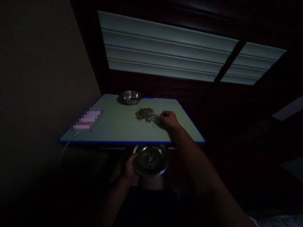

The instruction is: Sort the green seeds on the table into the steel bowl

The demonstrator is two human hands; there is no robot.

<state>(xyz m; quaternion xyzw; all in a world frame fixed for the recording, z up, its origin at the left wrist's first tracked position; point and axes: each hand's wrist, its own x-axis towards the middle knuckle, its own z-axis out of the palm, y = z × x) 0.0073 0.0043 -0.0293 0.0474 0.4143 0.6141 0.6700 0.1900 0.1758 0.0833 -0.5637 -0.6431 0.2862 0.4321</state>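
My left hand (131, 167) grips the rim of a steel bowl (163, 165) just below the table's front edge. In that bowl lie small greenish grains (143, 159) and a dark object (151, 156) with red and white on it, its kind unclear. Over the table's right half, my right hand (168, 119) is closed on a thin, pale, shiny tool (156, 117). Its shape is too dim to name. The tool's end touches the right side of a loose pile of small greenish-brown grains (145, 114), with a few scattered around it.
A second steel bowl (131, 98) stands at the back of the pale, blue-edged table (113, 130). To the left lies a blurred pink, phone-like object (87, 120) with a white cable (67, 145) hanging over the edge. Behind is a dark panelled cabinet (163, 47); a wall (47, 63) borders the left.
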